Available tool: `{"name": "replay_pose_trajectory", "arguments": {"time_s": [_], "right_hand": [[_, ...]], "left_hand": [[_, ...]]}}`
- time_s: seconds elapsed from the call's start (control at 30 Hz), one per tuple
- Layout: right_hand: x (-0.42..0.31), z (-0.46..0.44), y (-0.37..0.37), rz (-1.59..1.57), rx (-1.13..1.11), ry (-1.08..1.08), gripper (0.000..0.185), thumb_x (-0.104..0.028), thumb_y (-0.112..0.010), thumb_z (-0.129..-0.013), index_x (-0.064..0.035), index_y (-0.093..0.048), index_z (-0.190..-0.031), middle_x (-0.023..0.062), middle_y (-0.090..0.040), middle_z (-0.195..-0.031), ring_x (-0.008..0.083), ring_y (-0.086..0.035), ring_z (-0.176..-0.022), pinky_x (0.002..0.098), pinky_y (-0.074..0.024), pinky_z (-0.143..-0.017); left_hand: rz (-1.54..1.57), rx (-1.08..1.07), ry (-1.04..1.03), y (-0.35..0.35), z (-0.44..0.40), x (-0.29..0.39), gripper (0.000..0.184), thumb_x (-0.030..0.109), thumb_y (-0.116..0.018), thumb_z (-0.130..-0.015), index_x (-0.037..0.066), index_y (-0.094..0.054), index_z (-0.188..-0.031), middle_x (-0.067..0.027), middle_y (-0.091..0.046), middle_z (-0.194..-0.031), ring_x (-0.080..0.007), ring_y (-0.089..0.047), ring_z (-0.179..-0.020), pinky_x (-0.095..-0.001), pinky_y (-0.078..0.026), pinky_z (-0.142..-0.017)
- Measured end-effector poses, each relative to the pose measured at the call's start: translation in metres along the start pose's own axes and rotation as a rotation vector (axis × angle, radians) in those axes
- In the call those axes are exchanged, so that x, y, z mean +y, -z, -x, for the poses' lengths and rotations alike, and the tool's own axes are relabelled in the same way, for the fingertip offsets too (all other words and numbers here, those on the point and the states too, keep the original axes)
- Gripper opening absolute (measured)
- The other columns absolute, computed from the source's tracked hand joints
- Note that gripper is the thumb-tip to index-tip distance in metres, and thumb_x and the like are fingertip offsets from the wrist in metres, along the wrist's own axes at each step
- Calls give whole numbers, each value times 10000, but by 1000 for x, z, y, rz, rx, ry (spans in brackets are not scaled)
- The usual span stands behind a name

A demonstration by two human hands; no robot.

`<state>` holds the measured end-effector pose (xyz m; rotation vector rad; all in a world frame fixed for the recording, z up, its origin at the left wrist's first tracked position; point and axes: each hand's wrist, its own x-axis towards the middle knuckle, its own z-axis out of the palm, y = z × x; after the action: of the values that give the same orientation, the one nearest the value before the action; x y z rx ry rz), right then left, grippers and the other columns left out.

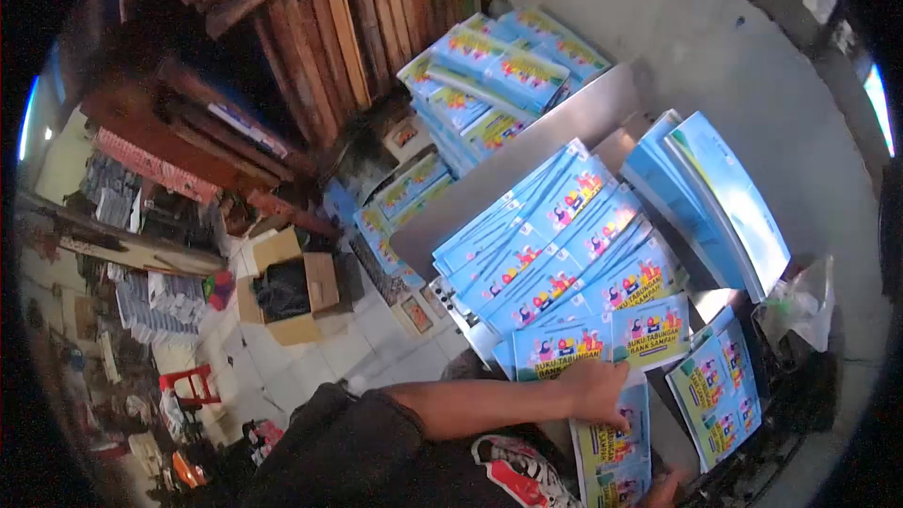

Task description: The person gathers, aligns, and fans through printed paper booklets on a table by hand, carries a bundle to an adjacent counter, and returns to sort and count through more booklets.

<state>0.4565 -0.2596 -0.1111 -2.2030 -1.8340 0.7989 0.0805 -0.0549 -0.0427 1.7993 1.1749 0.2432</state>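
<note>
My left hand is closed at the top of a stack of printed booklet sheets, its fingers wrapped over the edge. My right hand shows only in part at the bottom, beside the lower right of the same sheets. Blue and green booklet covers lie fanned in overlapping rows on the metal surface just beyond. One cover rests directly above my left hand. Another printed stack lies to the right of my hands.
Thick blue stacks lean near the grey wall. More booklets are piled behind a metal panel. On the tiled floor at left stand an open cardboard box and a red stool. A plastic bag hangs at right.
</note>
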Motion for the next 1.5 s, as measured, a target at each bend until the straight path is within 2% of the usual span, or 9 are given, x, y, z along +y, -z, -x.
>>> {"name": "replay_pose_trajectory", "arguments": {"time_s": [0.23,0.3,0.43,0.63,0.8,0.97,1.07,1.17,1.5], "right_hand": [[-10,16,-6,119,278,-81,429,-350,-445,-945,35,-535,-1111,242,-537,-994,398,-534,-938,468,-431,-822],[-58,0,21,64,67,-103,706,-541,-675,-757,6,-539,-1183,222,-553,-1060,429,-505,-1017,479,-406,-919],[-81,7,50,76,-161,21,844,-478,-873,-504,10,-549,-1112,209,-562,-1044,393,-526,-1003,460,-428,-906],[-130,39,92,-210,-336,-250,862,-361,-886,-508,-47,-462,-1191,185,-555,-1133,307,-561,-1042,385,-454,-879],[-181,87,90,308,169,-170,796,-329,-845,-593,-29,-454,-1218,191,-548,-1073,357,-521,-1000,448,-429,-864],[-198,71,51,234,211,-237,743,-320,-806,-668,11,-433,-1219,195,-543,-1110,353,-535,-1039,477,-424,-880],[-203,74,48,164,216,-236,762,-339,-798,-681,20,-420,-1238,202,-543,-1134,355,-545,-1056,479,-426,-886],[-212,74,48,170,188,-201,825,-409,-802,-671,16,-415,-1264,210,-552,-1144,369,-556,-1064,481,-433,-890],[-153,50,78,-195,-235,24,917,-554,-803,-627,2,-470,-1276,235,-569,-1166,384,-564,-1090,442,-473,-918]], "left_hand": [[-73,-14,69,-2,-6,7,858,624,-802,-559,-35,-517,-1028,-221,-661,-857,-397,-658,-820,-462,-529,-701],[-80,-73,73,-2,-1,7,875,633,-801,-558,-31,-519,-1051,-231,-654,-918,-398,-649,-877,-459,-523,-745],[-143,29,-43,-10,4,13,890,649,-782,-584,-40,-523,-1085,-256,-626,-1018,-393,-625,-955,-453,-498,-822],[-101,2,-322,8,23,58,829,433,-876,-581,30,-518,-1212,-188,-641,-1052,-356,-625,-997,-422,-500,-844],[-8,-40,-386,17,-6,42,949,311,-915,-544,42,-446,-1323,-174,-606,-1185,-336,-599,-1093,-395,-485,-918],[201,-191,-367,30,-28,38,1170,293,-935,-493,49,-298,-1444,-194,-415,-1426,-346,-432,-1302,-410,-394,-1040],[-414,-8,-639,45,0,76,1151,317,-886,-554,99,-244,-1485,-177,-217,-1539,-336,-170,-1438,-485,-126,-1168],[-838,-202,-822,-4,21,107,1205,357,-892,-505,144,-236,-1492,-136,-191,-1563,-320,-164,-1447,-529,-142,-1157],[-951,-209,-796,-26,6,113,821,245,-763,-664,205,-414,-1406,-105,-314,-1517,-285,-299,-1402,-523,-232,-1124]]}}
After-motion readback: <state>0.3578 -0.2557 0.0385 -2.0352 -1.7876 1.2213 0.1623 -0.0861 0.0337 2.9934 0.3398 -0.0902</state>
